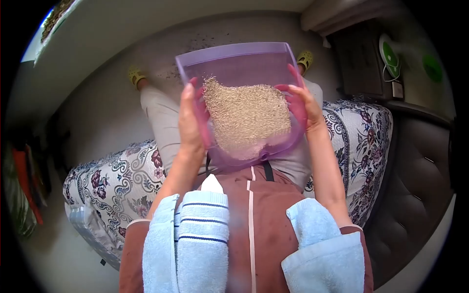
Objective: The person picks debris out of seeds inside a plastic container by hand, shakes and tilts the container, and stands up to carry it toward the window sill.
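Note:
A translucent purple plastic tray [239, 56] is held up in front of me over my lap, its straight edge pointing away. Pale tan grains or seeds [249, 112] cover much of its middle and near part. My left hand [191, 119] grips the tray's left side, with fingers showing pink through the plastic. On the opposite side, my right hand [307, 105] is wrapped round the wall, several fingers curling behind it. The exact kind of grain is too small to tell.
I sit on a bed with a flowered cover [115, 176], beside a dark padded headboard [415, 176]. Dark bits [205, 41] lie scattered on the floor beyond the tray. A dark cabinet [359, 63] carries a green and white object [389, 56]. A light blue towel [202, 239] hangs over my chest.

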`<state>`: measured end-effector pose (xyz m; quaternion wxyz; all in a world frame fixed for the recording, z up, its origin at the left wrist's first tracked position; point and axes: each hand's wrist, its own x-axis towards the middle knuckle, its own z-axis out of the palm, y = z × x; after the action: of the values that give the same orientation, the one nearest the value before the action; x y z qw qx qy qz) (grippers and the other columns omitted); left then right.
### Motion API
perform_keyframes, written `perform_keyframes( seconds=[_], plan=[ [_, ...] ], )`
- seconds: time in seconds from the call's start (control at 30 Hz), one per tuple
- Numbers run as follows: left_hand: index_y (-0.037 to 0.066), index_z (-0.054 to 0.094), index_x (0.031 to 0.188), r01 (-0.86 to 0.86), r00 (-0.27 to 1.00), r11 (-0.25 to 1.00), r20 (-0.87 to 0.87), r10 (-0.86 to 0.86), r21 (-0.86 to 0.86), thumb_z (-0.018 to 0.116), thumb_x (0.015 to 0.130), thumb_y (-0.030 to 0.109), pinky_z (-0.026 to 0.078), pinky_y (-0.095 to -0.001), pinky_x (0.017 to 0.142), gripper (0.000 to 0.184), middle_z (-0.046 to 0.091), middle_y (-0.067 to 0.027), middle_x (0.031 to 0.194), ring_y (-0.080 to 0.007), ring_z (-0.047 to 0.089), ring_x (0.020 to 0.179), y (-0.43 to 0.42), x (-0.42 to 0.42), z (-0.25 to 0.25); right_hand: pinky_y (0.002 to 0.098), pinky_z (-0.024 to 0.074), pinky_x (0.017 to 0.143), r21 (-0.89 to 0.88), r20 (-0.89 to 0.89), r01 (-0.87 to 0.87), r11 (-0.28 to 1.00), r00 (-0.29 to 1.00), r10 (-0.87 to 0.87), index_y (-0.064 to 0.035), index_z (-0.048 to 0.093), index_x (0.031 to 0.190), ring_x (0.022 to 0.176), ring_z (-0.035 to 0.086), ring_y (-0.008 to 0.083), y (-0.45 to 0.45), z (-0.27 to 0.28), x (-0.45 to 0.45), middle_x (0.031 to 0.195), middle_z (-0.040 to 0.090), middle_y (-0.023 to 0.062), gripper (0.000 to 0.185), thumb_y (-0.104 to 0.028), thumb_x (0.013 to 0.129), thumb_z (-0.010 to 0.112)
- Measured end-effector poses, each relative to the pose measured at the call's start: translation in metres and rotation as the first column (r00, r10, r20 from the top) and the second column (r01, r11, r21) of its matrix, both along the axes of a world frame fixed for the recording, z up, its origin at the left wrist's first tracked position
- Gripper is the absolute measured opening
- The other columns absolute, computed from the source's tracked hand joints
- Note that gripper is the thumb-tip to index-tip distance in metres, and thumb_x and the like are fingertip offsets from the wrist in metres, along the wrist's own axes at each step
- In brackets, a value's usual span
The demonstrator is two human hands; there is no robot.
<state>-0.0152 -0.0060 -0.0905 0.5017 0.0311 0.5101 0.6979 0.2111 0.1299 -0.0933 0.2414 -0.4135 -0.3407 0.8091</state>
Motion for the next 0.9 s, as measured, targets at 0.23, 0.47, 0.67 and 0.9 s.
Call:
perform_keyframes(
  seconds=[0.23,0.47,0.67,0.9],
  plan=[
    [0.011,0.046,0.136,0.154,0.987,0.988,0.056,-0.153,-0.009,0.043,0.096,0.051,0.044,-0.039,0.097,0.057,0.056,-0.0093,0.125,-0.0206,0.056,0.11,-0.028,-0.079,-0.016,0.033,0.0428,0.099,0.139,0.083,0.117,0.983,0.988,-0.129,-0.0122,0.027,0.15,0.112,0.054,0.0207,-0.052,0.001,-0.051,0.125,0.055,0.0107,0.07,-0.015,0.088,0.059],
    [0.007,0.046,0.132,-0.016,0.992,0.998,0.123,0.009,0.061,0.047,0.098,0.043,0.041,-0.034,0.097,0.05,0.056,-0.0068,0.116,-0.0177,0.054,0.106,0.008,0.006,-0.008,0.0337,0.0433,0.099,0.061,0.049,0.027,0.998,0.998,-0.03,-0.0159,0.027,0.151,0.118,0.052,0.0237,0.003,-0.004,0.006,0.132,0.05,0.0132,0.068,-0.022,0.09,0.058],
    [0.01,0.046,0.136,0.153,0.979,0.988,0.137,-0.154,0.018,0.049,0.095,0.048,0.045,-0.0375,0.094,0.055,0.056,-0.0061,0.12,-0.0197,0.056,0.106,-0.015,-0.075,-0.019,0.034,0.039,0.101,0.103,0.093,0.103,0.989,0.989,-0.112,-0.0139,0.026,0.151,0.12,0.049,0.0216,-0.047,-0.001,-0.047,0.133,0.049,0.0108,0.067,-0.023,0.092,0.057],
    [0.014,0.042,0.138,-0.014,0.996,1.0,0.092,0.012,0.02,0.048,0.097,0.046,0.047,-0.037,0.091,0.052,0.055,-0.0111,0.12,-0.0217,0.057,0.104,0.002,0.001,-0.009,0.0345,0.043,0.097,0.052,0.074,-0.022,0.998,0.997,0.018,-0.0181,0.027,0.151,0.116,0.053,0.0236,0.012,-0.014,0.012,0.13,0.052,0.0126,0.069,-0.028,0.091,0.058]
  ],
)
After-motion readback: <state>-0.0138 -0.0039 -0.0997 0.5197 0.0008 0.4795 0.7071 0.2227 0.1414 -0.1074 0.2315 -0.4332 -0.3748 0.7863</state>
